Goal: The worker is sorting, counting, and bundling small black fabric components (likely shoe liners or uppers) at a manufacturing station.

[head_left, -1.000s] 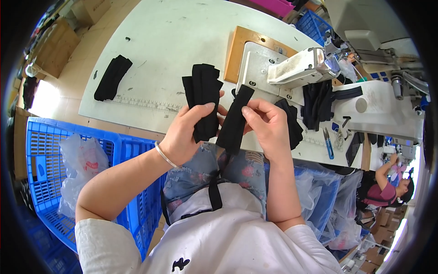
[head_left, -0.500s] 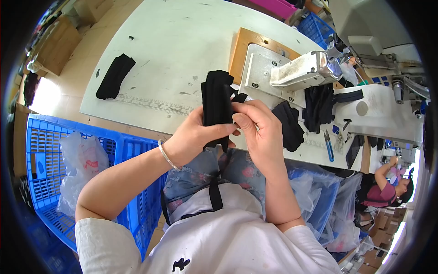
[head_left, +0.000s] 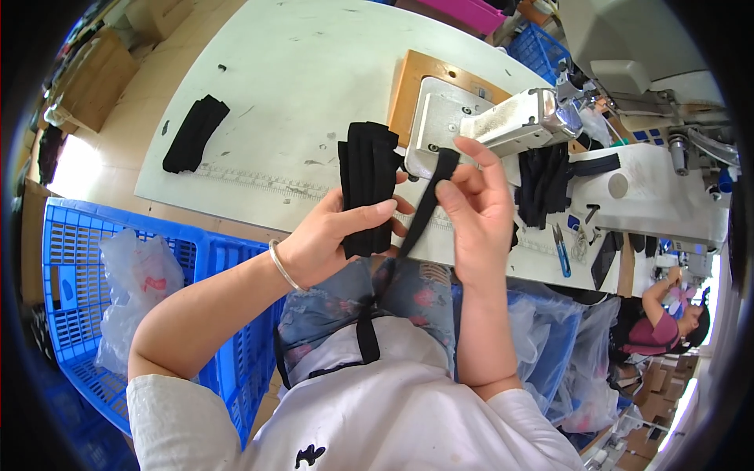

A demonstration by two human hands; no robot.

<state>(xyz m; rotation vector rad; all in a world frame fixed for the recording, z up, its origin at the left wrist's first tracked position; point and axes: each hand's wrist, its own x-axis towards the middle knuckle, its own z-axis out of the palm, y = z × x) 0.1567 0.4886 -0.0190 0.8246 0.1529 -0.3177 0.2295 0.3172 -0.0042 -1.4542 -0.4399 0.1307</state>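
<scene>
My left hand (head_left: pixel 318 235) is wrapped round a stack of black fabric strips (head_left: pixel 366 177), its thumb pressed across the front. Just to the right, my right hand (head_left: pixel 481 216) pinches one narrow black strip (head_left: pixel 422 213) near its upper end. This strip hangs slanting between my hands, apart from the stack, and its lower end drops toward my lap. Both hands are over the near edge of the white table (head_left: pixel 290 94). Another black bundle (head_left: pixel 195 133) lies at the table's left. More black strips (head_left: pixel 542 187) lie beside the sewing machine, partly behind my right hand.
The sewing machine arm (head_left: pixel 514 122) stands just beyond my right hand. Blue snips (head_left: pixel 562 253) lie at the table's right. Blue crates (head_left: pixel 220 251) are at my left, one holding a plastic bag (head_left: pixel 141 275). A person (head_left: pixel 664 322) sits at the far right.
My right hand has moved right, drawing a single strip away from the stack. My left hand keeps its hold on the stack, with little movement.
</scene>
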